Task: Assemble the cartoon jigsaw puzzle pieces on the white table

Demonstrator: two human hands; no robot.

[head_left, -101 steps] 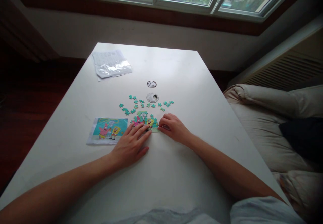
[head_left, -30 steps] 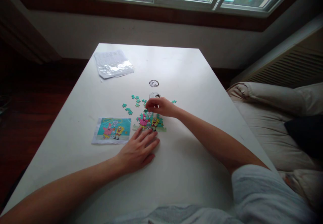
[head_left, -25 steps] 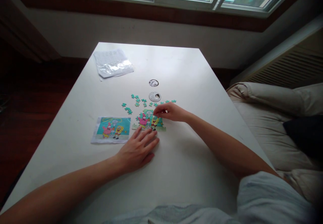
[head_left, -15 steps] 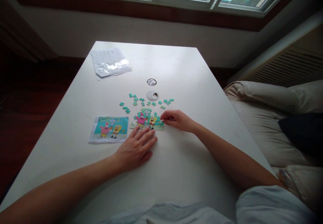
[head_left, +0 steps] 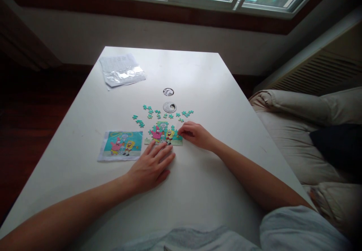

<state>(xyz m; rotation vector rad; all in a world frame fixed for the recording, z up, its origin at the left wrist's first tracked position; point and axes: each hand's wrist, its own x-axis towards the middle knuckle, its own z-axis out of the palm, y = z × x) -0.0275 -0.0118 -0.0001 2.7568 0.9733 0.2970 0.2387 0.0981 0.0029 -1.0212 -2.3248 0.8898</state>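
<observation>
A partly assembled cartoon jigsaw puzzle (head_left: 157, 133) lies flat on the white table, its lower rows joined and its top edge uneven. My left hand (head_left: 152, 164) rests palm down with fingers spread, the fingertips touching the puzzle's bottom edge. At the right edge of the puzzle, my right hand (head_left: 196, 134) has thumb and fingers pinched together on a teal puzzle piece, mostly hidden by the fingertips. Several loose teal pieces (head_left: 171, 116) lie in an arc beyond the puzzle, with more loose pieces (head_left: 140, 123) to its upper left.
Left of the puzzle lies a printed picture (head_left: 120, 145) of the same scene. A clear plastic bag with paper (head_left: 123, 71) is at the table's far left. Two round holes, one with a metal ring (head_left: 166, 109), are set in the tabletop. A beige sofa (head_left: 277, 130) stands at the right.
My right hand has shifted slightly left and down against the puzzle's right edge. The left hand stays in place; the whole view has drifted a little.
</observation>
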